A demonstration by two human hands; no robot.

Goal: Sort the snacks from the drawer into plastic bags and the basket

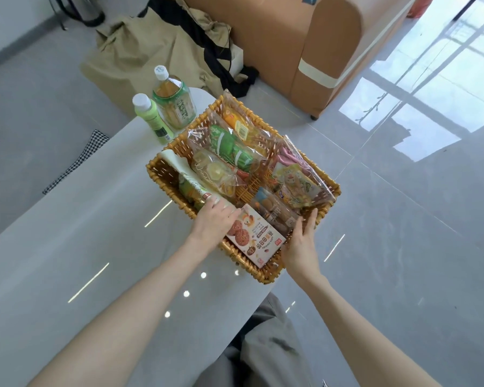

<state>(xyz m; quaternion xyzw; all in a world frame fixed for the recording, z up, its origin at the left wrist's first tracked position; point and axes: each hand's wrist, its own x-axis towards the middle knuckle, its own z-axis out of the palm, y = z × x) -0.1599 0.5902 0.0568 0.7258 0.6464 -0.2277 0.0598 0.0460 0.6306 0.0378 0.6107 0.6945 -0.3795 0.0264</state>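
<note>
A woven wicker basket [334, 191] sits at the far right corner of the grey table [67, 247]. Inside lie clear plastic bags of snacks [229, 152], a bag of colourful pouches [296, 185], a green-and-white packet [192, 185] and a cookie box [256, 238] at the near end. My left hand [213, 222] rests palm down on the left edge of the cookie box, over the basket's near rim. My right hand [299, 247] is at the basket's near right corner, fingers straight and touching the rim beside the box.
Two bottles stand behind the basket: a pale green one [151, 118] and a tea bottle [173, 104]. A beige bag with black straps [157, 51] and an orange sofa [305, 46] lie beyond. A checked cloth [78, 160] hangs off the table's left edge.
</note>
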